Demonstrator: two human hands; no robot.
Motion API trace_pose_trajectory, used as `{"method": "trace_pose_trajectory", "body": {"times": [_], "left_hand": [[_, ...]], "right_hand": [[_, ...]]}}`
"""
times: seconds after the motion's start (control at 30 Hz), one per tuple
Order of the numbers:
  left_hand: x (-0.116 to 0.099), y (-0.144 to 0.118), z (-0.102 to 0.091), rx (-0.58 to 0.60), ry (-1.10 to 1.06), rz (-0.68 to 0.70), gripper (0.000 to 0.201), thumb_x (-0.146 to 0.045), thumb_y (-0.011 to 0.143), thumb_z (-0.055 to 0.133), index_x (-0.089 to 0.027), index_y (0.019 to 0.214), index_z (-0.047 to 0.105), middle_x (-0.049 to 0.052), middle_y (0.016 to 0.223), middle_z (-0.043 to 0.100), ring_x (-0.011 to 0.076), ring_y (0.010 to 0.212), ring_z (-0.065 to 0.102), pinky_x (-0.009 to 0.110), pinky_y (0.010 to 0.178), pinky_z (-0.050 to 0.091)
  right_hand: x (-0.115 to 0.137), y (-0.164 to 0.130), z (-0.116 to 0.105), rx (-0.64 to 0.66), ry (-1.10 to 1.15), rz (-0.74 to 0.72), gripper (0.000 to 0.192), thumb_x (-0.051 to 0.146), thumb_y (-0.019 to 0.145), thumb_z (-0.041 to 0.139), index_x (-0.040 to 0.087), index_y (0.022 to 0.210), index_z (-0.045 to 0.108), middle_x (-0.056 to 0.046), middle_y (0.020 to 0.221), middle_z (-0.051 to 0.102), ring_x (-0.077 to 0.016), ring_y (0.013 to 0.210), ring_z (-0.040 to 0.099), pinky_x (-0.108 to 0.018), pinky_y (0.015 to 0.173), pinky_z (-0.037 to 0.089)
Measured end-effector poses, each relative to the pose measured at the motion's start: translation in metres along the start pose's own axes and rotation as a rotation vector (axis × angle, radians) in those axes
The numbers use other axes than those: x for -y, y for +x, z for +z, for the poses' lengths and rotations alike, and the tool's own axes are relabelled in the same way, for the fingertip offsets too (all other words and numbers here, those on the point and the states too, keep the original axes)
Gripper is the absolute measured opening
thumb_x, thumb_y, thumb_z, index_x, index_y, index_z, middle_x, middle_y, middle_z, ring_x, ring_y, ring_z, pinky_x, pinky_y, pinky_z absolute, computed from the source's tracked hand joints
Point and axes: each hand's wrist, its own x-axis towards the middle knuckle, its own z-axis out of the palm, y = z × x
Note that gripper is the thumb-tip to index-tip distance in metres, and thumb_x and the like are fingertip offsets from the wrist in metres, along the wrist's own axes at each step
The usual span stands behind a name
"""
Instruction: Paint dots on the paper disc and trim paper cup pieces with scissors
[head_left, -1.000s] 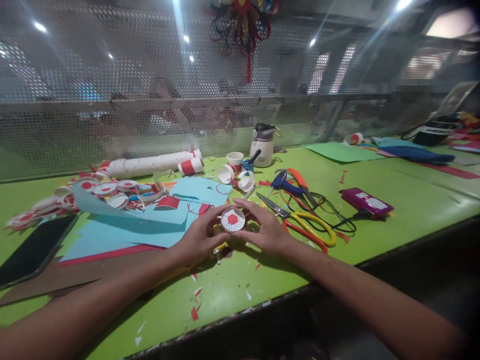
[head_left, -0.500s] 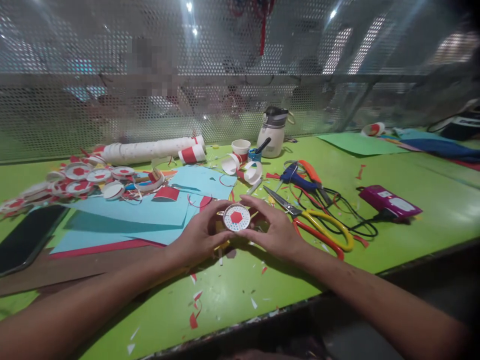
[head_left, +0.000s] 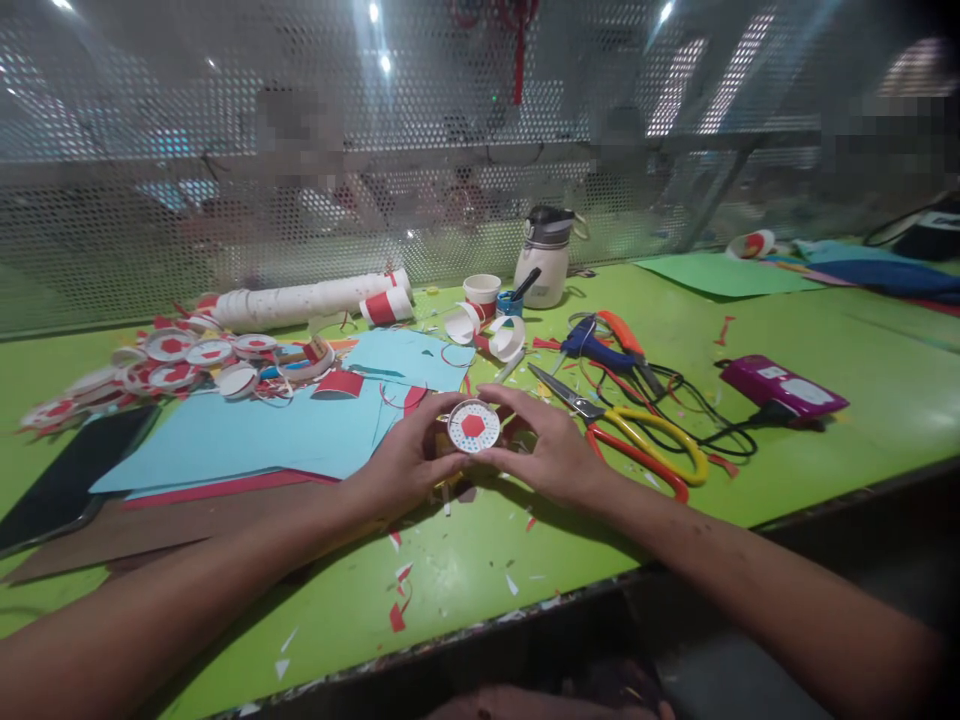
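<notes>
A small round paper cup base (head_left: 474, 427), white with blue dots and a red hexagon at its middle, is held above the table's front half. My left hand (head_left: 416, 450) grips its left edge between thumb and fingers. On its right edge, my right hand (head_left: 544, 445) pinches it the same way. Just right of my right hand lie scissors (head_left: 645, 435) with yellow and orange handles. Blue paper sheets (head_left: 247, 440) spread out left of my left hand.
Several cut cup bases (head_left: 169, 345) heap at the left near a black phone (head_left: 75, 470). A stack of paper cups (head_left: 300, 300), a bottle (head_left: 545, 260) and a blue glue gun (head_left: 592, 340) stand or lie farther back. A purple power bank (head_left: 784, 388) with a cable is at right.
The view has shifted slightly. Both hands keep hold of the cup base in nearly the same place and pose.
</notes>
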Motion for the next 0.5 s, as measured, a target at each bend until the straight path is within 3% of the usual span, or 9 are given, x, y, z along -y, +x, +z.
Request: {"method": "trace_pose_trajectory", "body": {"times": [0.23,0.5], "left_hand": [[0.0045,0.0047,-0.0045,-0.010,-0.022,0.011,0.056,-0.029,0.069,0.080,-0.020,0.119,0.056,0.011,0.115,0.064,0.0284,0.104,0.062,0.041,0.091,0.050],[0.0061,0.0032,-0.0046,-0.044,-0.011,-0.026,0.055,-0.028,0.064,0.083,-0.021,0.114,0.059,0.009,0.110,0.067,0.0272,0.098,0.064,0.038,0.084,0.052]], "right_hand": [[0.0011,0.0025,-0.0016,0.026,-0.088,-0.074,0.050,0.031,0.076,0.078,0.017,0.121,0.059,-0.011,0.113,0.066,-0.0234,0.101,0.062,-0.039,0.084,0.053],[0.0030,0.0020,-0.0016,0.042,-0.069,-0.009,0.045,0.029,0.075,0.078,0.021,0.117,0.063,-0.006,0.101,0.069,-0.0201,0.085,0.063,-0.034,0.071,0.052]]}}
